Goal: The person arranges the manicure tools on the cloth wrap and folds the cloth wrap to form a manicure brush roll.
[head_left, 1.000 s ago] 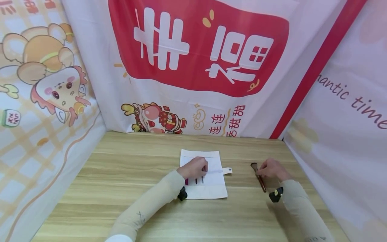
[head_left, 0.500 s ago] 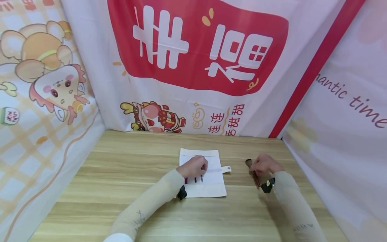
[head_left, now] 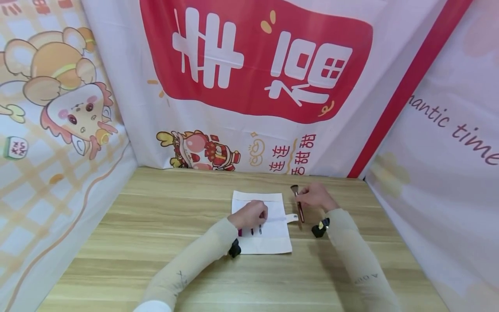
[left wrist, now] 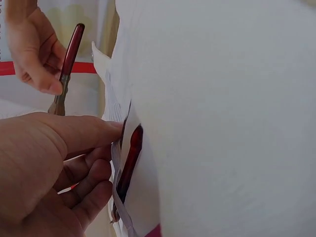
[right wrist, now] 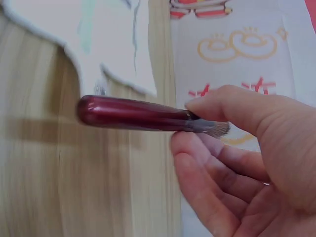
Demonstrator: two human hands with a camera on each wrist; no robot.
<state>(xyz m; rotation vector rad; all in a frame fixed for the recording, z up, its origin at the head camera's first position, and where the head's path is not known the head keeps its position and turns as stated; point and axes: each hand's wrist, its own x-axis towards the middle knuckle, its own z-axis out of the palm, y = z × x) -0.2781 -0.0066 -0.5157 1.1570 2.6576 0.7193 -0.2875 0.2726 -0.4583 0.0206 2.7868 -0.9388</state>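
A makeup brush (head_left: 300, 212) with a dark red handle is held up by my right hand (head_left: 317, 197), just right of the white brush case (head_left: 273, 245). In the right wrist view, thumb and index finger pinch the makeup brush (right wrist: 133, 114) near its ferrule, handle end pointing left. The case lies unfolded on the table, its snap tab (head_left: 292, 218) sticking out to the right. My left hand (head_left: 251, 214) is over the case; in the left wrist view its thumb and fingers pinch the elastic band (left wrist: 116, 170). A dark red brush (left wrist: 131, 160) sits tucked behind that band.
The wood-grain table (head_left: 175, 277) extends around the case. Printed cloth walls stand at the back (head_left: 218, 117), left and right. Small dark and magenta brush ends show on the case beside my left hand.
My right hand has carried the makeup brush leftward and away from me, from the table's right side to beside the case's tab. The left hand stays in place.
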